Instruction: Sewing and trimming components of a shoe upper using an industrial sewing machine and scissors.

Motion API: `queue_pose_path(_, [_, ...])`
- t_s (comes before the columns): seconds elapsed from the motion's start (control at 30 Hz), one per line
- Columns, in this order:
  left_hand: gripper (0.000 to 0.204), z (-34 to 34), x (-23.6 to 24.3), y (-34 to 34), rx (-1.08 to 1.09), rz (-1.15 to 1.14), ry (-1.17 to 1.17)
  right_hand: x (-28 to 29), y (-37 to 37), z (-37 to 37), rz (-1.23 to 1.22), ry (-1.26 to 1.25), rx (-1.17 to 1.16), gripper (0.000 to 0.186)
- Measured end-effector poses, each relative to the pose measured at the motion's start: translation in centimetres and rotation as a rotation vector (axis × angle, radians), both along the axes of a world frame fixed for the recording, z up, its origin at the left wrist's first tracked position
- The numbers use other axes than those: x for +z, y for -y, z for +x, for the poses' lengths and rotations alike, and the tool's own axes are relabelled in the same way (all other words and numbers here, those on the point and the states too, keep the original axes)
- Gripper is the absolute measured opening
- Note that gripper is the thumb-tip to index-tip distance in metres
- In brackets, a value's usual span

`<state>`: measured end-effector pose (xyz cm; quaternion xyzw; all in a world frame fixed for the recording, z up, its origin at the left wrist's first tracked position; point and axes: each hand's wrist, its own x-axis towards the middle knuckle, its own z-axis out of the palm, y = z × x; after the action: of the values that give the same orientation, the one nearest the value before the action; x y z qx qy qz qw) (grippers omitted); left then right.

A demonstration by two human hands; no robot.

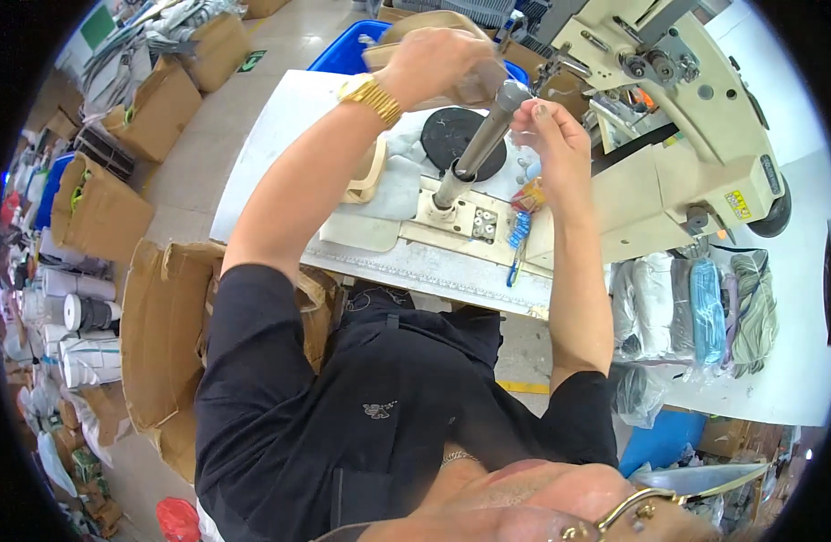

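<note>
Over the far side of the table, my left hand (438, 65), with a gold watch (370, 99) at its wrist, is closed on a beige curved piece (434, 25). Its fingertips are smeared and partly hidden. My right hand (560, 135) pinches beside the top of an upright grey metal post (483, 144); whatever is between finger and thumb is too small to name. The post rises from the base plate of a cream sewing machine (695, 176), whose head stands to the right. Behind the post lies a black round disc (438, 135).
A blue bin (343, 45) stands beyond the table. Beige flat pieces (361, 230) and a blue-handled tool (518, 239) lie near the front edge. Wrapped bundles (655, 303) lie right. An open cardboard box (158, 361) stands to my left.
</note>
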<state>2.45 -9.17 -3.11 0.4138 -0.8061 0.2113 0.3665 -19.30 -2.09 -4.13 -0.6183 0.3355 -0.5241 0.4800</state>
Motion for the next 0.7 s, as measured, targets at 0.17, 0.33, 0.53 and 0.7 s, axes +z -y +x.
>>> queue_pose_path(0.17, [0.023, -4.3, -0.2, 5.1, -0.317, 0.146, -0.197, -0.8, -0.6, 0.7, 0.058, 0.175, -0.068, 0.02])
queue_pose_path(0.33, [0.022, -3.7, 3.1, 1.4, -0.107, 0.194, -0.081, -1.0, -0.9, 0.2, 0.081, 0.254, -0.099, 0.021])
queue_pose_path(0.53, [0.017, 2.9, -0.7, -8.5, -0.088, 0.137, -0.269, -3.9, -5.1, -1.0, -0.042, 0.026, 0.014, 0.022])
queue_pose_path(0.7, [0.011, 3.1, -4.4, -19.6, 0.045, 0.363, -0.569, -17.6, -11.7, -5.4, 0.287, -0.201, -0.216, 0.019])
